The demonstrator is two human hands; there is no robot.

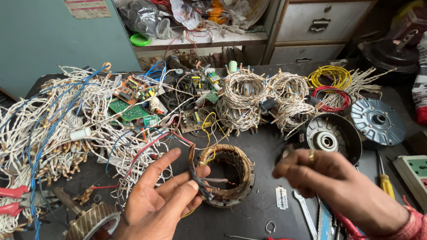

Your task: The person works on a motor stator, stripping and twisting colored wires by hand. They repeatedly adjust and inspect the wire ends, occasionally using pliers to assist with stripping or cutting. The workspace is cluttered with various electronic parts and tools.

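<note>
Hands at a wound stator ring on a cluttered workbench.

Near the front edge, the left hand [162, 200] lies palm-up, thumb and forefinger pinching the dark lead wires [198, 175] rising off the stator ring [229, 175], which lies flat mid-bench. The right hand [327, 178] hovers just right of the ring, fingers loosely curled, gripping nothing. A razor blade [281, 198] lies between them. Farther back, circuit boards [133, 100] and twisted wire coils [244, 95] crowd the bench [262, 146]; a grey rotor disc [378, 121] sits toward the right edge.

Pinkish paper sign [87, 8], wall top-left
</note>
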